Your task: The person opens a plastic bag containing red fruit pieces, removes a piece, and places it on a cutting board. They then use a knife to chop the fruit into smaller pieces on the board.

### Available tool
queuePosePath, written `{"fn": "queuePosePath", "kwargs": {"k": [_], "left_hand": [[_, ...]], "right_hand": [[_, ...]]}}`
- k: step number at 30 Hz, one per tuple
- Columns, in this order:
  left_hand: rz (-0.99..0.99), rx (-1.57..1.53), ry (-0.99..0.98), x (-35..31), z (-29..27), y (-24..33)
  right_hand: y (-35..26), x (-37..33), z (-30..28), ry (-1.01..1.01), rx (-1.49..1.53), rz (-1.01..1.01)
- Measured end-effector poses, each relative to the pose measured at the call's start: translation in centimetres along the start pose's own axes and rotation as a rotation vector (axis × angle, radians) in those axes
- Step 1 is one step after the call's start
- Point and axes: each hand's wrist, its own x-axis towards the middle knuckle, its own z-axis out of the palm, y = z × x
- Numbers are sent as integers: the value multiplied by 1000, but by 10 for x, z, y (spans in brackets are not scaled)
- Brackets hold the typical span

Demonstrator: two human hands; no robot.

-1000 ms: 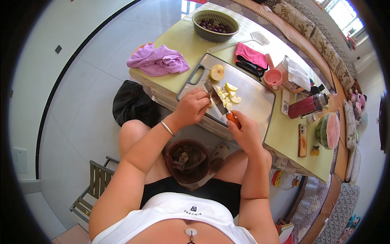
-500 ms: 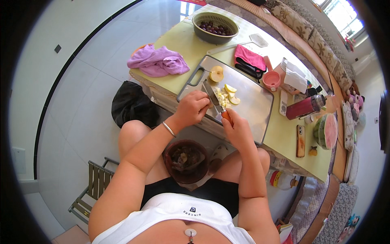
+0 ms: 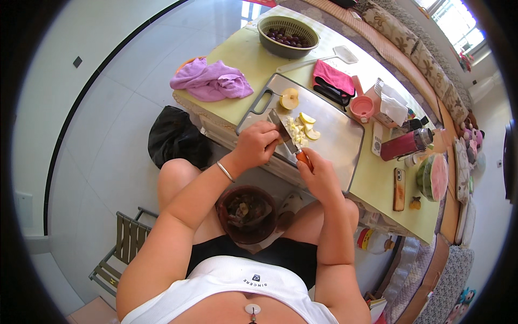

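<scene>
My right hand (image 3: 320, 174) is closed around the orange handle of a knife (image 3: 284, 131), whose broad metal blade points far left over the near side of the cutting board (image 3: 337, 137). My left hand (image 3: 256, 142) is closed right beside the blade, fingers curled; what they press on is hidden. Just past the blade lies a pile of small pale chopped fruit (image 3: 297, 130). Several yellow-skinned fruit slices (image 3: 307, 120) lie against that pile. Farther back on the board sits a halved apple or pear (image 3: 290, 99), cut face showing.
Around the board are a purple cloth (image 3: 213, 80), a basket of dark round fruit (image 3: 288, 38), a fly swatter (image 3: 344, 54), a pink cloth (image 3: 333, 81), a pink cup (image 3: 362, 107), a flask (image 3: 404, 144), a phone (image 3: 399, 189) and cut watermelon (image 3: 431, 177). Between my knees stands a waste bucket (image 3: 246, 214).
The knife has shifted slightly toward me along with my right hand, and its blade is tilted a little differently. My left hand stays nearly in place.
</scene>
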Motion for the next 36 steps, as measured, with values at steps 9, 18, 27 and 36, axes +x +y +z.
{"fn": "queuePosePath", "kwargs": {"k": [9, 18, 27, 36], "left_hand": [[63, 1, 40, 3, -4, 0], [67, 3, 24, 1, -3, 0], [43, -10, 33, 3, -2, 1], [37, -63, 91, 2, -5, -2]], "right_hand": [[11, 9, 13, 32, 73, -1], [6, -3, 0, -22, 81, -2], [13, 10, 17, -12, 115, 44], [-3, 0, 0, -59, 242, 113]]}}
